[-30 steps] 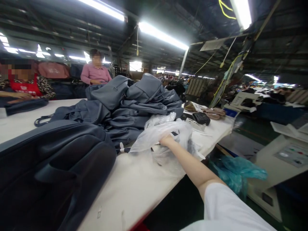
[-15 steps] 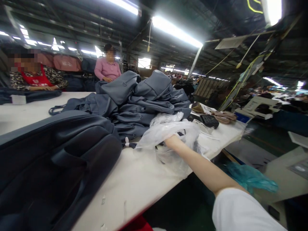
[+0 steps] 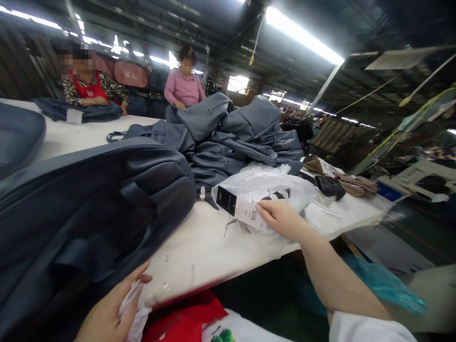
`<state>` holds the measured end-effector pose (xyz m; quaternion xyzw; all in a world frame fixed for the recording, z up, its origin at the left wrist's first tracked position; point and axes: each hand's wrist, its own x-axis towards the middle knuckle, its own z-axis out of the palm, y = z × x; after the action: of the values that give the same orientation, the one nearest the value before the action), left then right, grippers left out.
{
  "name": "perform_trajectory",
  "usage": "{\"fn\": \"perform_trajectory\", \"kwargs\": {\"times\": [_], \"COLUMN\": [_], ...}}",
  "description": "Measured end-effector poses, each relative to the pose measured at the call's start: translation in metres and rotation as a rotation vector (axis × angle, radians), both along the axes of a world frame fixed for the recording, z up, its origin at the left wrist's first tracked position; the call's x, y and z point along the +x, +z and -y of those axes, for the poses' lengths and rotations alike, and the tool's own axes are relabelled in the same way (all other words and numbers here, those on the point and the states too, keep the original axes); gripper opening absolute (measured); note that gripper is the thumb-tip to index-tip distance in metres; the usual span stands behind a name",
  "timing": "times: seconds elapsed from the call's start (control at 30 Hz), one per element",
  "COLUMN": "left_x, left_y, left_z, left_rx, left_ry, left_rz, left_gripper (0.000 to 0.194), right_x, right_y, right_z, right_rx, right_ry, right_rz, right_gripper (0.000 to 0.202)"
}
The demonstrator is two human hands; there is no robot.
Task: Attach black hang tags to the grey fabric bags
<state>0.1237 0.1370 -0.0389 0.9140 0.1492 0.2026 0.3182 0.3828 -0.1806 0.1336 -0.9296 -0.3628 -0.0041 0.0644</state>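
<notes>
Pinched in my right hand [image 3: 280, 216] is a black and white hang tag [image 3: 242, 209] with a thin dark string, held just in front of a clear plastic bag [image 3: 263, 178] that has more tags inside. My left hand [image 3: 116, 304], low in the view, has a crumpled white piece [image 3: 137, 311] between its fingers. Beside it, a large dark blue bag [image 3: 96, 204] lies on the white table [image 3: 199, 247].
Blue-grey bags [image 3: 228, 137] are heaped at the table's middle. Brown pieces [image 3: 356, 184] and a black item [image 3: 329, 186] lie at the right. Two people, one in a red apron [image 3: 85, 87], one in a pink shirt [image 3: 185, 88], are across the table.
My right hand has come out of the plastic bag with a tag in it. My left hand has entered the view at the bottom. The camera view has shifted left.
</notes>
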Motion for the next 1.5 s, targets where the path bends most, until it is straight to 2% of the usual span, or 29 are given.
{"fn": "perform_trajectory", "kwargs": {"times": [0.1, 0.23, 0.33, 0.43, 0.57, 0.63, 0.7, 0.77, 0.83, 0.9, 0.93, 0.97, 1.03, 1.1, 1.23, 1.3, 1.4, 1.5], "left_x": [0.007, 0.018, 0.025, 0.031, 0.041, 0.046, 0.049, 0.050, 0.048, 0.047, 0.046, 0.046, 0.046, 0.045, 0.040, 0.038, 0.039, 0.046], "left_y": [0.020, 0.042, 0.051, 0.053, 0.049, 0.044, 0.038, 0.034, 0.031, 0.033, 0.035, 0.037, 0.042, 0.045, 0.039, 0.034, 0.029, 0.027], "left_z": [0.009, 0.022, 0.023, 0.018, 0.010, 0.008, 0.007, 0.007, 0.007, 0.008, 0.010, 0.011, 0.012, 0.011, 0.001, -0.003, -0.005, -0.005], "left_rx": [0.053, 0.098, 0.073, -0.045, -0.360, -0.498, -0.568, -0.555, -0.486, -0.444, -0.451, -0.472, -0.501, -0.518, -0.671, -0.614, -0.346, -0.126], "left_ry": [-0.146, -0.152, -0.129, -0.148, -0.215, -0.158, 0.002, 0.170, 0.246, 0.194, 0.127, 0.051, -0.083, -0.165, -0.320, -0.335, -0.250, -0.184], "left_rz": [0.038, 0.107, 0.084, 0.027, -0.012, -0.008, 0.014, 0.050, 0.085, 0.067, 0.041, 0.017, -0.009, -0.017, -0.053, -0.072, -0.128, -0.152], "left_gripper": [0.036, 0.036, 0.046, 0.049, 0.046, 0.043, 0.035, 0.027, 0.019, 0.013, 0.013, 0.014, 0.025, 0.037, 0.041, 0.047, 0.054, 0.050], "right_x": [-0.009, -0.026, -0.038, -0.043, -0.041, -0.040, -0.040, -0.043, -0.049, -0.056, -0.059, -0.062, -0.063, -0.060, -0.048, -0.042, -0.039, -0.042], "right_y": [-0.023, -0.052, -0.069, -0.082, -0.100, -0.109, -0.116, -0.120, -0.118, -0.113, -0.111, -0.109, -0.111, -0.118, -0.134, -0.137, -0.139, -0.139], "right_z": [-0.014, -0.038, -0.058, -0.081, -0.114, -0.128, -0.137, -0.142, -0.142, -0.141, -0.142, -0.143, -0.146, -0.149, -0.148, -0.145, -0.144, -0.145], "right_rx": [0.165, 0.271, 0.347, 0.426, 0.507, 0.535, 0.524, 0.487, 0.508, 0.571, 0.586, 0.576, 0.505, 0.483, 0.624, 0.664, 0.682, 0.650], "right_ry": [0.177, 0.363, 0.470, 0.547, 0.590, 0.589, 0.583, 0.549, 0.486, 0.466, 0.489, 0.522, 0.553, 0.482, 0.343, 0.333, 0.333, 0.364], "right_rz": [-0.205, -0.476, -0.641, -0.756, -0.795, -0.784, -0.769, -0.684, -0.480, -0.300, -0.284, -0.336, -0.579, -0.809, -0.976, -1.012, -1.026, -0.968], "right_gripper": [0.034, 0.034, 0.032, 0.032, 0.032, 0.031, 0.031, 0.028, 0.026, 0.050, 0.063, 0.066, 0.047, 0.032, 0.035, 0.036, 0.036, 0.033]}}
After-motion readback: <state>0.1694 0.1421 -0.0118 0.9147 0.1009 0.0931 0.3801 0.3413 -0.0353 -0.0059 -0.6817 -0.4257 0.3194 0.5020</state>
